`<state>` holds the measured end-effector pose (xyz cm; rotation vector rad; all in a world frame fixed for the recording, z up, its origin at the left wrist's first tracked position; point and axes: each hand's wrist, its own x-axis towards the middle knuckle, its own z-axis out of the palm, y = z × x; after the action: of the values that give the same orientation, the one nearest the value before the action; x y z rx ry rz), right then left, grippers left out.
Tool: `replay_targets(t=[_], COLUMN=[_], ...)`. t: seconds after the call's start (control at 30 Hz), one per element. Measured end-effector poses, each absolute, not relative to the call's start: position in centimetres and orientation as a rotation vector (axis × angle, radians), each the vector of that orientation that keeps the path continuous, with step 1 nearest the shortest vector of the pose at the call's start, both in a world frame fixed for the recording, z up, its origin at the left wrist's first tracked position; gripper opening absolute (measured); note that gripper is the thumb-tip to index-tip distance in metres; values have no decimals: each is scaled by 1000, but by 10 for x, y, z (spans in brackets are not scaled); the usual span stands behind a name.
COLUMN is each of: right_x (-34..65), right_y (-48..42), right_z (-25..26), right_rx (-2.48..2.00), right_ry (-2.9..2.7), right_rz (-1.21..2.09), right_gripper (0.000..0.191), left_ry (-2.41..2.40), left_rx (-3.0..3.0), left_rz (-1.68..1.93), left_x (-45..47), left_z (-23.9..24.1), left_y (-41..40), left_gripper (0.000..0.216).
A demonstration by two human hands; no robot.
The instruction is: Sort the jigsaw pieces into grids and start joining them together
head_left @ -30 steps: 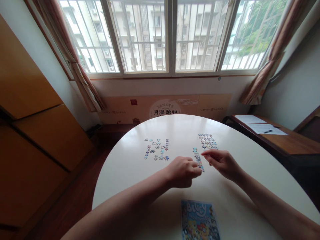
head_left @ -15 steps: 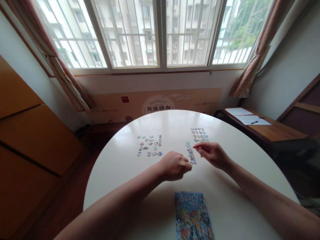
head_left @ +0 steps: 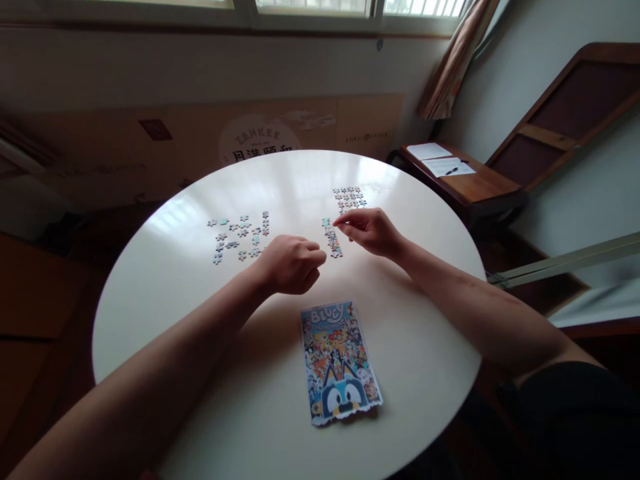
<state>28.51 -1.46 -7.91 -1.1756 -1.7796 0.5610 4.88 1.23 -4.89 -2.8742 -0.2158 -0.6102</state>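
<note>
On a round white table lies a short joined strip of jigsaw pieces. My right hand hovers over its far end, thumb and forefinger pinched together at the strip's top piece. My left hand rests on the table just left of the strip, curled into a loose fist; what it holds, if anything, is hidden. Loose pieces are spread out to the left of my left hand, and a second small group of pieces lies beyond the strip.
A colourful Bluey picture sheet lies near the table's front edge. To the right stands a brown side table with papers and a pen. A printed cardboard panel leans against the wall under the window.
The view has tilted sharply down, so the window has left the frame and the whole picture sheet shows. Both hands keep their places at the strip of pieces.
</note>
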Motion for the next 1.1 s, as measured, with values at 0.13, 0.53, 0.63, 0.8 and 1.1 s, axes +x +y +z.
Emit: replay_targets(t=[0.13, 0.53, 0.63, 0.8, 1.1], right_x=[285, 283, 282, 279, 277], right_y=[-15, -19, -20, -22, -24], right_z=[-79, -74, -73, -75, -76], right_rx=[-1183, -1191, -1194, -1168, -1180], right_ry=[-1789, -1753, -1710, -1689, -1681], right_rz=[549, 564, 559, 546, 503], right_gripper=[24, 24, 23, 24, 26], left_ry=[-213, -638, -846, -1146, -1333], left_rx=[-2842, -2699, -2532, -2213, -2101], left_rz=[-672, -803, -925, -1087, -1119], left_x=[49, 30, 5, -41, -64], left_z=[-50, -27, -6, 7, -7], left_y=[13, 17, 27, 56, 79], left_gripper=[24, 44, 49, 46, 41])
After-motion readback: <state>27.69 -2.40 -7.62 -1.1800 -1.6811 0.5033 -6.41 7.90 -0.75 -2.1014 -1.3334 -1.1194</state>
